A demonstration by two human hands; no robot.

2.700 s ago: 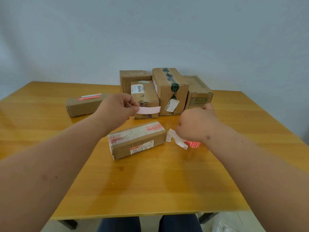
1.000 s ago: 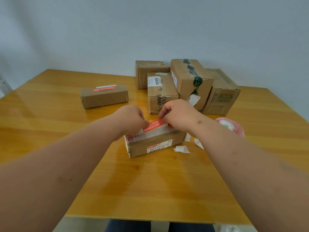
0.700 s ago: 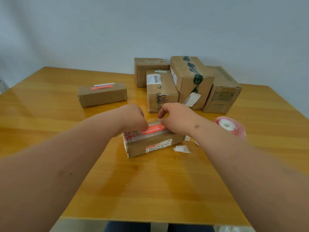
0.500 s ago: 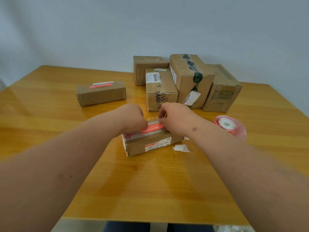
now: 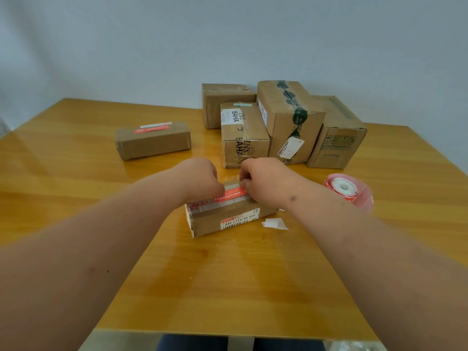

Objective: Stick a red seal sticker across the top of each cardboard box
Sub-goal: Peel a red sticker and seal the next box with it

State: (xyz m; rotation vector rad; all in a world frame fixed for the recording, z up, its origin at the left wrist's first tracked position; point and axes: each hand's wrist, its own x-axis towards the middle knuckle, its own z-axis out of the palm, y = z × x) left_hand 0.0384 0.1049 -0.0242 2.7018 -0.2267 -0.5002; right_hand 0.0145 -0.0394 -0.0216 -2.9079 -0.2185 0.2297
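Where a pale blue-grey wall (image 5: 228, 39) backs the glossy wooden table (image 5: 76, 188), four cardboard boxes (image 5: 288, 117) cluster at its far edge; mid-table, left hand (image 5: 200, 178) and right hand (image 5: 266, 181), fingers curled, press a red seal sticker (image 5: 230, 194) onto the near box (image 5: 228, 216).

Two bare forearms reaching forward and converging, left hand (image 5: 200, 179) curled knuckles-up, right hand (image 5: 266, 182) curled beside it, fingertips of both pressed downward, hands nearly touching
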